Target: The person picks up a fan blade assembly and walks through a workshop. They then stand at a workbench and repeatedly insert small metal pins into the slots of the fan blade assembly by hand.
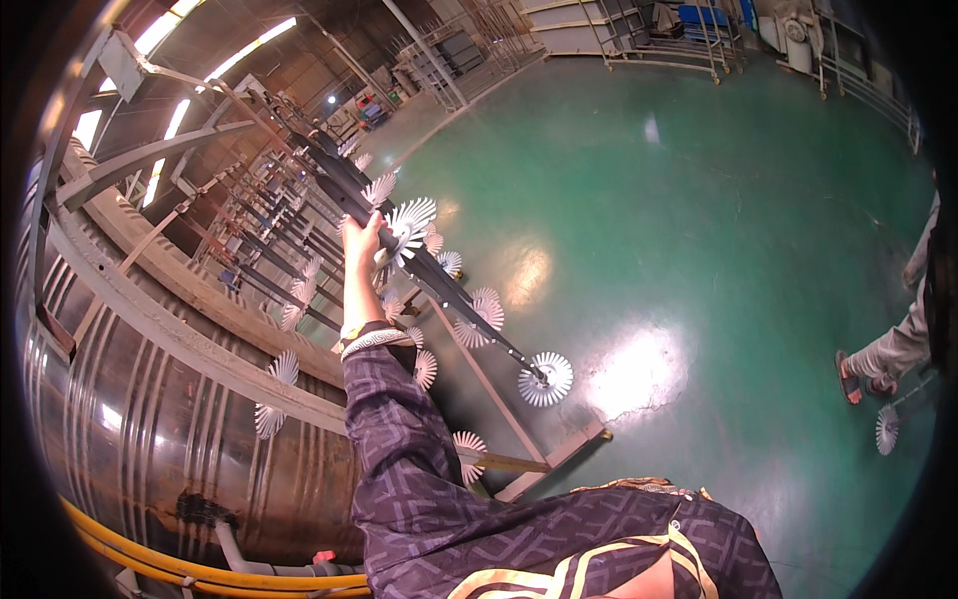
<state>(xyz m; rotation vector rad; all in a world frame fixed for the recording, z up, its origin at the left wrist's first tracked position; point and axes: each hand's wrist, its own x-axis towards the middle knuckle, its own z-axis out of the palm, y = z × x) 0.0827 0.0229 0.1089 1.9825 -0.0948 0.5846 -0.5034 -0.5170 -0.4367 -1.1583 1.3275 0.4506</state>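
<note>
My left hand (pixel 364 245) reaches up and away on an outstretched arm in a dark patterned sleeve with a white cuff. Its fingers close on a white finned disc (pixel 407 225) that sits on a long dark rod (pixel 449 295) of a hanging rack. More white finned discs sit along the same rod, one at its near end (pixel 546 379). Several others hang on the rods behind and below. My right hand is out of the picture.
A big ribbed steel tank (pixel 150 419) fills the left side, with a yellow hose (pixel 150 569) at its foot. Another person's legs in sandals (pixel 878 359) stand at the right on the glossy green floor (pixel 699 200), a finned disc (pixel 886 427) beside them. Metal racks stand far back.
</note>
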